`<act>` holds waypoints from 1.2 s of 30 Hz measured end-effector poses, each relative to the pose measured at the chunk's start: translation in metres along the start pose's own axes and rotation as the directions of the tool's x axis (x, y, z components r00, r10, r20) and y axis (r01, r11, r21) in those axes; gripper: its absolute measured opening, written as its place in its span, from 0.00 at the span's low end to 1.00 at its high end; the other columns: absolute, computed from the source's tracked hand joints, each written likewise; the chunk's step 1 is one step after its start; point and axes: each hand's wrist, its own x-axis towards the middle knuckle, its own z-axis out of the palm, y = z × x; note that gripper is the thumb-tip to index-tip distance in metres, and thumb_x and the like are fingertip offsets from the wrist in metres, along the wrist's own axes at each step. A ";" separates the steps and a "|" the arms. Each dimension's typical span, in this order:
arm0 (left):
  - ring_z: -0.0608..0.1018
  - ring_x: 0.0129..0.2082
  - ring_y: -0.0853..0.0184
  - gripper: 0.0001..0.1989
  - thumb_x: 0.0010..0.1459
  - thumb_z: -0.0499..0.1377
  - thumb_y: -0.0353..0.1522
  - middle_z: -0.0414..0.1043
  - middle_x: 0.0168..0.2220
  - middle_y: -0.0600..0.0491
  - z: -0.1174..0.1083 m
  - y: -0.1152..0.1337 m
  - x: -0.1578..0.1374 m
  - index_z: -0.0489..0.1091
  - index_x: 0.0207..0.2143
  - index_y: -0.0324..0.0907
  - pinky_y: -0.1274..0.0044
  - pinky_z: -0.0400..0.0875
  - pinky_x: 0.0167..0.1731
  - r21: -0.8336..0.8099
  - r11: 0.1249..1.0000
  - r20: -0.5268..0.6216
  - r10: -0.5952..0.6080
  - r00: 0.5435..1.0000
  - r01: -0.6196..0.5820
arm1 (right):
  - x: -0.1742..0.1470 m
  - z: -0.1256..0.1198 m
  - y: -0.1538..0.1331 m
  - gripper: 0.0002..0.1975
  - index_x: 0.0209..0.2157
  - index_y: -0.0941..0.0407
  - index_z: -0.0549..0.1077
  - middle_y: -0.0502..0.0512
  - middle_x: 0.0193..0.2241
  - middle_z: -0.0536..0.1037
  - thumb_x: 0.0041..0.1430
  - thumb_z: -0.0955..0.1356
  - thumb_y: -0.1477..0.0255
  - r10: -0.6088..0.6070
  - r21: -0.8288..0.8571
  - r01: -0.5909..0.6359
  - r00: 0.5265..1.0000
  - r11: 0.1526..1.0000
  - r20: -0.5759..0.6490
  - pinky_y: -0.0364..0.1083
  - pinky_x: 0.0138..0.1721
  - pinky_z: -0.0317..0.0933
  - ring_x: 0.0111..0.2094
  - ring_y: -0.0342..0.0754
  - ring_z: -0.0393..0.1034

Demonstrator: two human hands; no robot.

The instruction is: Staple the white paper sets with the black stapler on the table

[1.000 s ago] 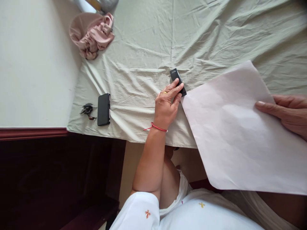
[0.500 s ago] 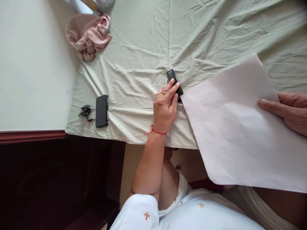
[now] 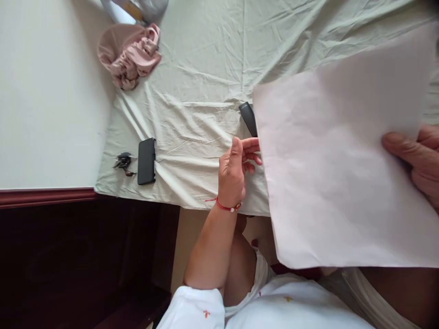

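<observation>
Large white paper sheets point(image 3: 329, 173) are pinched at the right side by my right hand point(image 3: 420, 157), its thumb on top and the other fingers partly behind. They look like a thin stack, though the number cannot be made out. My left hand point(image 3: 235, 167), with a red string bracelet at its wrist, is turned thumb up beside the paper's left edge. Its fingers are apart, and some tips reach that edge. Just beyond them a black stapler point(image 3: 248, 118) lies on the cloth, its right part hidden by the paper.
A pale green cloth point(image 3: 199, 73) covers the table. At the left lie a black phone point(image 3: 147, 161) and a bunch of keys point(image 3: 123, 161). A crumpled pink fabric piece point(image 3: 132, 55) sits farther back, near a shiny bag point(image 3: 151, 9). A white wall borders the left side.
My left hand has let go of the stapler, drawn back toward me and turned thumb up. The paper has swung up and left in my right hand, now covering part of the stapler.
</observation>
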 end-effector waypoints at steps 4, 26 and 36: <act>0.76 0.29 0.71 0.20 0.57 0.68 0.50 0.81 0.33 0.51 -0.005 -0.002 0.003 0.83 0.39 0.44 0.79 0.67 0.25 -0.083 0.989 0.124 -0.112 0.986 0.123 | 0.006 0.007 0.010 0.25 0.47 0.45 0.84 0.54 0.34 0.84 0.46 0.81 0.54 0.149 0.117 -0.157 0.986 0.981 0.076 0.45 0.16 0.71 0.25 0.52 0.78; 0.65 0.23 0.77 0.17 0.47 0.75 0.45 0.70 0.23 0.60 0.001 -0.016 0.011 0.78 0.28 0.42 0.81 0.62 0.25 -0.127 0.988 -0.059 -0.098 0.993 0.090 | 0.018 0.015 0.018 0.20 0.49 0.46 0.84 0.50 0.41 0.85 0.52 0.78 0.67 -0.173 0.043 0.174 0.984 0.984 -0.041 0.42 0.31 0.75 0.35 0.45 0.77; 0.80 0.35 0.67 0.14 0.54 0.70 0.45 0.79 0.31 0.54 0.001 -0.016 0.008 0.78 0.34 0.44 0.75 0.73 0.37 -0.140 0.980 0.071 -0.131 0.989 0.140 | 0.019 0.022 0.013 0.14 0.41 0.49 0.86 0.52 0.36 0.83 0.50 0.79 0.68 -0.182 0.029 0.184 0.981 0.982 -0.071 0.41 0.27 0.67 0.31 0.43 0.72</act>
